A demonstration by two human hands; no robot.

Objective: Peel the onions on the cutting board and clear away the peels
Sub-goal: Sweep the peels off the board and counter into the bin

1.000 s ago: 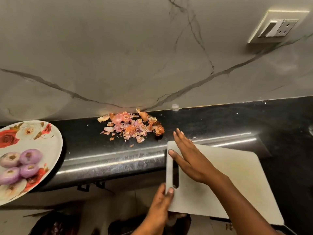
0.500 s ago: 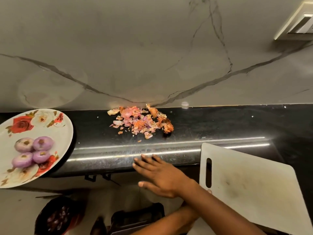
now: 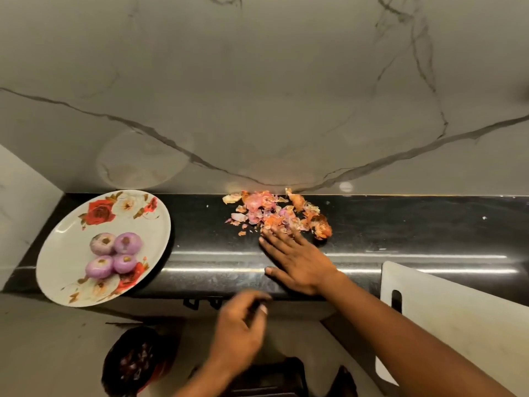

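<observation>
**A:** Where did the work stand just then?

**B:** The peels lay in a loose heap at the back of the dark countertop. The four peeled onions sat together on a flowered plate, well to the left of the heap. The cutting board was bare, to the right of the heap and nearer the person.

**A:** And the hands?

**B:** The right hand lay flat, palm down and fingers straight, with its fingertips touching the near edge of the heap. The left hand hung on the near side of the heap, past the counter's front edge. It was blurred. The fingers looked loosely curled, but I couldn't tell whether they held anything.

**A:** So the peeling looked finished and the clearing was in hand?

**B:** That was my reading. To do it well, the right hand needed to reach behind the heap, its little-finger edge pressed to the stone. One slow sweep towards the front edge would suit, because dry skins scatter easily.

**A:** And the left?

**B:** It should have cupped tight under the edge, straight in front of the heap. A dark bin stood on the floor, down and left of the heap.
</observation>
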